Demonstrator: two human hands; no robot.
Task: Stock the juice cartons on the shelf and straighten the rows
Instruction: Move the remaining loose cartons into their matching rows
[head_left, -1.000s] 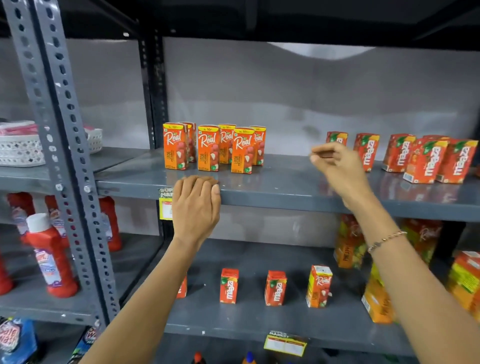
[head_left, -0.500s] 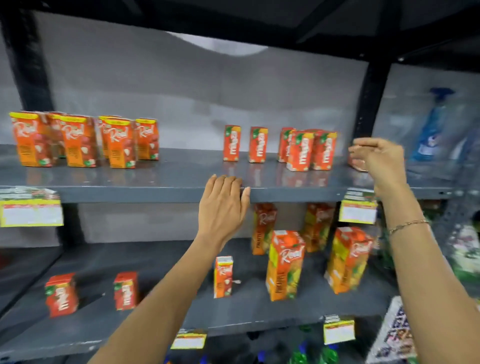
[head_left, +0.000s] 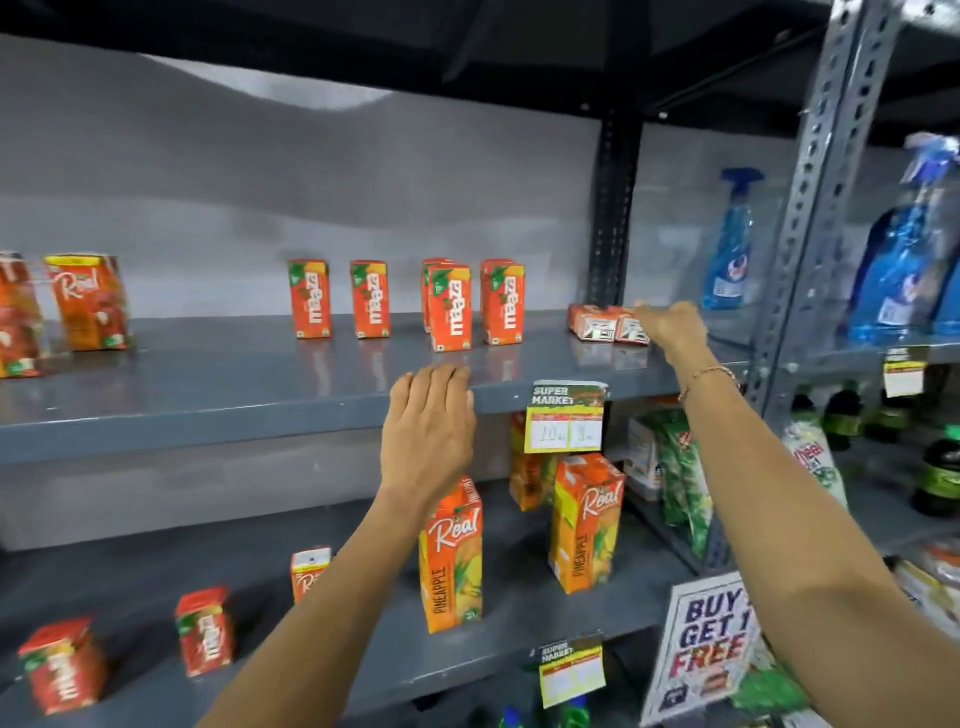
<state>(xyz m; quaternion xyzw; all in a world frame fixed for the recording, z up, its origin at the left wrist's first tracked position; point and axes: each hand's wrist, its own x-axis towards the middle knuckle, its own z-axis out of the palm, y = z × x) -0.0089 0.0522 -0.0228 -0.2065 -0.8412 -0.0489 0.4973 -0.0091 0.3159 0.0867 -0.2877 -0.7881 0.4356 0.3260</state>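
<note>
From the head view, the left hand (head_left: 428, 431) is resting flat, fingers together, on the upper shelf (head_left: 208, 395) edge. The right hand (head_left: 670, 327) is touching two toppled cartons (head_left: 608, 325); its grip is unclear. Upright Maaza cartons (head_left: 410, 301) are standing apart, bare shelf around them.

The left hand (head_left: 428, 431) lay flat, fingers together and extended upward, forearm rising from below; the right hand (head_left: 672, 328) reached forward at full stretch, fingers pointing left, a bracelet (head_left: 709, 375) at its wrist
</note>
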